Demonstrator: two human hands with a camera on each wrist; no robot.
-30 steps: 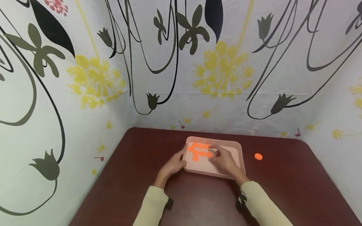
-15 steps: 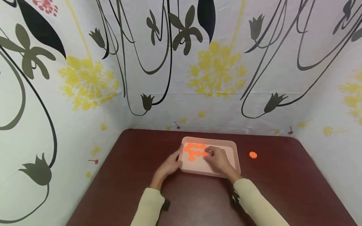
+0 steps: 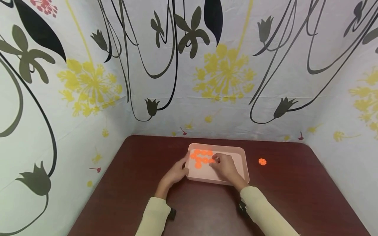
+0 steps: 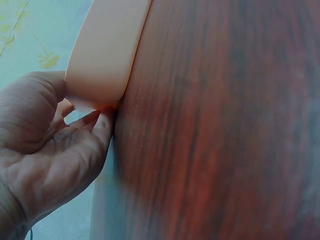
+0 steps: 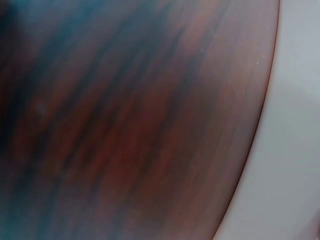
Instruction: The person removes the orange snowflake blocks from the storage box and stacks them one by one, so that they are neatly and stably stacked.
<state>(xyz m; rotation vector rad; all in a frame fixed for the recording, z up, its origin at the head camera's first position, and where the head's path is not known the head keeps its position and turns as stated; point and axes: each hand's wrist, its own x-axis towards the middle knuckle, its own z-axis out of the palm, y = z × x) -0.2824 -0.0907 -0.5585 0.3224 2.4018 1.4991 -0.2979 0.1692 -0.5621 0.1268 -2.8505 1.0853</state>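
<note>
A shallow pale-pink tray (image 3: 200, 174) lies on the table with several orange flower-shaped discs (image 3: 198, 165) laid in joined rows in its left half. My left hand (image 3: 176, 171) grips the tray's left end; in the left wrist view its thumb is at the rim of the tray wall (image 4: 105, 50) and its fingertips are low at the corner. Over the tray, my right hand (image 3: 225, 166) bends thumb and index finger together at the right end of the lower row, pinching an orange disc there, mostly hidden by the fingers. The right wrist view shows mainly tabletop and pale tray wall (image 5: 287, 140).
One more orange flower-shaped disc (image 3: 262, 162) lies on the dark red-brown table (image 3: 206, 209), right of the tray. Behind and at both sides hangs white cloth (image 3: 183, 85) printed with flowers, meeting the table's far edge.
The head view has turned slightly right, so everything sits further left in it. My right thumb and index finger have shifted a little at the row's end. The left hand stays on the tray.
</note>
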